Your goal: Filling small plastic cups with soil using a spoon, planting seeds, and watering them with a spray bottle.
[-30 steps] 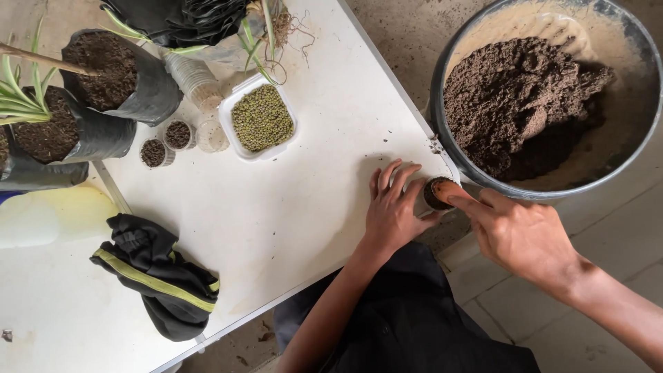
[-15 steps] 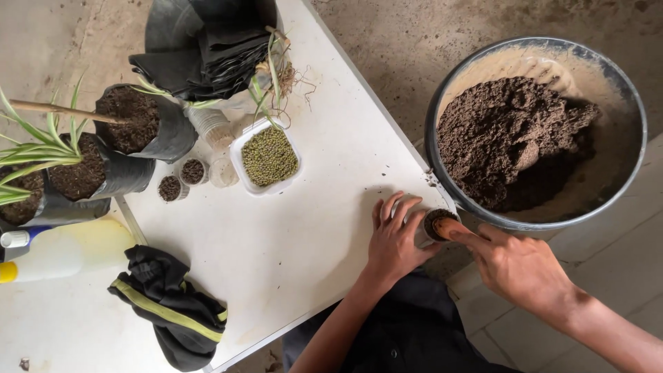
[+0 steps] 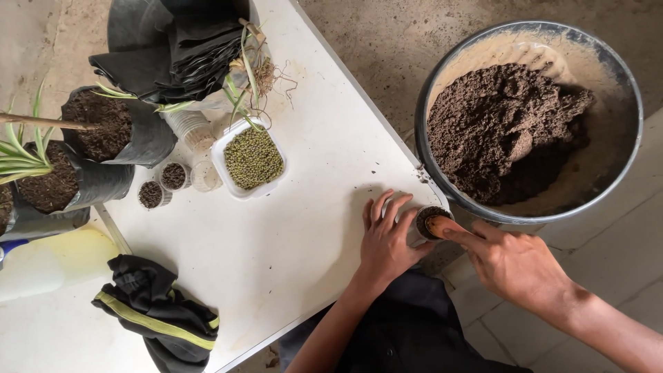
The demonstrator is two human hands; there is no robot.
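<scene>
Fingers of the right hand [image 3: 514,266] press down into a small round cup [image 3: 432,222] filled with dark soil; the forefinger tip is soiled orange-brown and sits right on the soil surface, the other fingers loosely curled. Beside it the left hand [image 3: 390,242] lies spread on the white table [image 3: 311,228], its thumb and fingers wrapped against the cup's near side, steadying it. The cup stands upright at the table's right edge, its mouth facing up toward the camera, so its long axis runs vertically; only the dark rim and the soil inside show.

Just beyond the cup, off the table, a large grey metal basin [image 3: 625,159] sits on the concrete floor, heaped with brown soil [image 3: 501,131] and smeared pale along its inner wall.

Further left on the table a white square tray [image 3: 228,181] holds green beans, with two small cups of soil [image 3: 162,185] next to it. Black grow bags [image 3: 103,135] with soil and striped green leaves stand at the left edge, folded black bags [image 3: 179,55] behind them. A black cloth with a yellow stripe [image 3: 159,321] lies at the near corner.
</scene>
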